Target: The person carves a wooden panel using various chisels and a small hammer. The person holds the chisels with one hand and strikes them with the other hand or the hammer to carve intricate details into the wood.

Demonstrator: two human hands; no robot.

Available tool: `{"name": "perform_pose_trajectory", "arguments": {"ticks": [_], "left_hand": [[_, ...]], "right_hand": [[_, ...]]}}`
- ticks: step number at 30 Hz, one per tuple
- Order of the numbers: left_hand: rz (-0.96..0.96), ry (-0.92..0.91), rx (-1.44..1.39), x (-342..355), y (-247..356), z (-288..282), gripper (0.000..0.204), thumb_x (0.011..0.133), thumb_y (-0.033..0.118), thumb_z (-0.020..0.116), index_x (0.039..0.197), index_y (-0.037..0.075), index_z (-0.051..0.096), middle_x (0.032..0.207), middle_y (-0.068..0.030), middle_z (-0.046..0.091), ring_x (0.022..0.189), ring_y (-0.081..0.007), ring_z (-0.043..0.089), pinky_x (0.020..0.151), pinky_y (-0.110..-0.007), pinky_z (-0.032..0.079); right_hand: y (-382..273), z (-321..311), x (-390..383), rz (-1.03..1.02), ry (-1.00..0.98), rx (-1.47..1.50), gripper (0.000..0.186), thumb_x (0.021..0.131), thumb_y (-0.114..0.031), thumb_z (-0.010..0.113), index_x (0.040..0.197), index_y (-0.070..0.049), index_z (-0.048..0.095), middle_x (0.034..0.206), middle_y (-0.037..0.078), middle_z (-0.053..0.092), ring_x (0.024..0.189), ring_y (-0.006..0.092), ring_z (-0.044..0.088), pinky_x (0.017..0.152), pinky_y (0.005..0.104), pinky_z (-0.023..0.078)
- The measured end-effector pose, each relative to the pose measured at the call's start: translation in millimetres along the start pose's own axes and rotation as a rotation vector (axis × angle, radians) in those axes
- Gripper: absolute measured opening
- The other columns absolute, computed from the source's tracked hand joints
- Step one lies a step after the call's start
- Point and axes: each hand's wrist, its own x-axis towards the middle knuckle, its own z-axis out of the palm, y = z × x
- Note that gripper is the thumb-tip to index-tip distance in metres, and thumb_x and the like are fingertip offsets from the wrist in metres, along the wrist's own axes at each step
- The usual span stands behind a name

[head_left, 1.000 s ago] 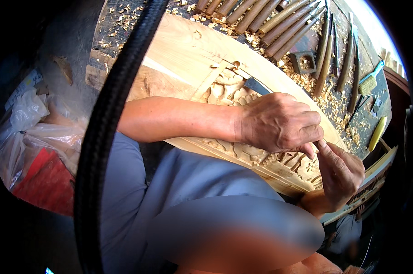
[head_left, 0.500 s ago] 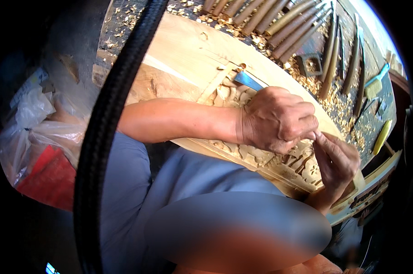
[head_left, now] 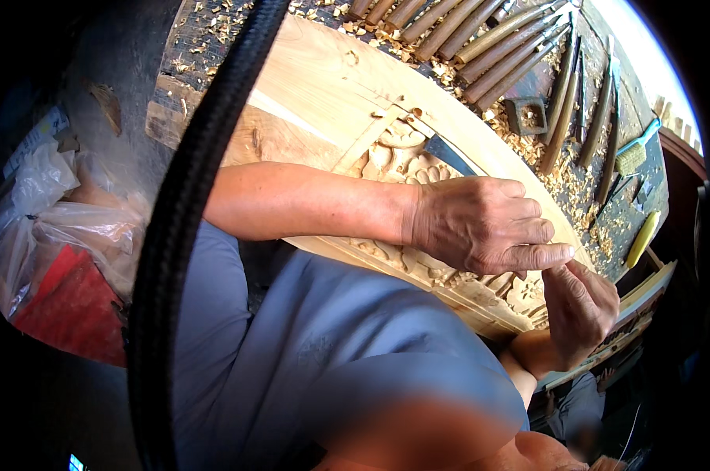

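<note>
I read the clock over my whole view, with 12 at the top. The wooden board [head_left: 327,78] has a long curved far edge, which bends from 12 toward 3 o'clock. Beyond this edge the room is narrow, because the chisels [head_left: 496,59] lie in a fan at 1 o'clock and the shavings [head_left: 563,184] cover much of the dark bench [head_left: 537,82]. The widest room on the board is toward 11 o'clock, where its wood is plain. The near edge runs close to the grey-blue shirt [head_left: 355,314].

The left hand [head_left: 484,224] is at 3 o'clock, above the board, narrow, with the fingers curled and the thumb stretched out. A flat dark steel blade [head_left: 450,155] comes out from under it, pointing to 11 o'clock; if the fingers close around it, I cannot tell. The right hand [head_left: 584,302], between 3 and 4 o'clock, is also bent narrow, and its fingertips meet the left thumb; what is between them I cannot see.

The carved relief [head_left: 422,171] shows rounded petals and deep hollows, partly hidden by the left forearm. The board is pale and smooth, the chisel handles are brown and round, and the shavings are small and curled.
</note>
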Motion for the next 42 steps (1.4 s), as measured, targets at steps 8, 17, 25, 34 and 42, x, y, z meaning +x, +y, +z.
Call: {"name": "perform_pose_trajectory", "arguments": {"ticks": [8, 17, 25, 34, 42], "left_hand": [[-0.077, -0.014, -0.111, 4.4, -0.9, -1.2, 0.064, 0.088, 0.046, 0.082, 0.137, 0.009, 0.067, 0.095, -0.0024, 0.068, 0.078, -0.0178, 0.069, 0.059, -0.031, 0.055], [-0.096, -0.035, -0.008, 5.9, 0.7, -5.2, 0.040, 0.090, 0.041, 0.080, 0.114, 0.011, 0.069, 0.086, -0.0006, 0.062, 0.072, -0.0168, 0.067, 0.055, -0.032, 0.052], [-0.154, -0.027, -0.109, 6.1, -0.6, -13.6, 0.038, 0.095, 0.050, 0.074, 0.105, 0.013, 0.069, 0.082, -0.0003, 0.057, 0.069, -0.0183, 0.064, 0.053, -0.036, 0.048], [-0.226, 0.039, 0.117, -0.8, -6.6, -16.0, 0.045, 0.097, 0.053, 0.073, 0.081, 0.014, 0.057, 0.071, 0.0001, 0.053, 0.058, -0.0187, 0.060, 0.052, -0.035, 0.045], [-0.093, 0.063, -0.036, 7.4, -0.7, -14.0, 0.052, 0.086, 0.057, 0.078, 0.108, 0.010, 0.068, 0.089, -0.0012, 0.060, 0.072, -0.0190, 0.064, 0.058, -0.034, 0.051]], "right_hand": [[-3.0, 6.1, 0.6, 0.014, 0.022, -0.010, 0.028, 0.073, 0.003, 0.090, 0.100, 0.001, 0.085, 0.079, 0.020, 0.077, 0.067, 0.0289, 0.078, 0.061, 0.0327, 0.057], [-7.0, 16.3, 2.2, 0.056, 0.083, -0.010, 0.024, 0.074, 0.002, 0.090, 0.097, -0.001, 0.086, 0.079, 0.018, 0.077, 0.064, 0.0270, 0.074, 0.060, 0.0310, 0.054], [-6.8, 19.3, 7.2, 0.054, 0.073, -0.029, 0.022, 0.074, 0.001, 0.091, 0.094, -0.002, 0.086, 0.080, 0.016, 0.079, 0.065, 0.0270, 0.075, 0.061, 0.0324, 0.055], [2.4, 41.9, 11.8, -0.013, 0.071, 0.057, 0.019, 0.082, -0.004, 0.093, 0.098, 0.000, 0.083, 0.086, 0.016, 0.080, 0.068, 0.0280, 0.076, 0.063, 0.0338, 0.057], [-14.2, 15.9, 7.1, 0.040, 0.046, -0.017, 0.031, 0.072, 0.003, 0.092, 0.102, -0.001, 0.086, 0.083, 0.018, 0.079, 0.069, 0.0283, 0.077, 0.062, 0.0322, 0.056]]}}
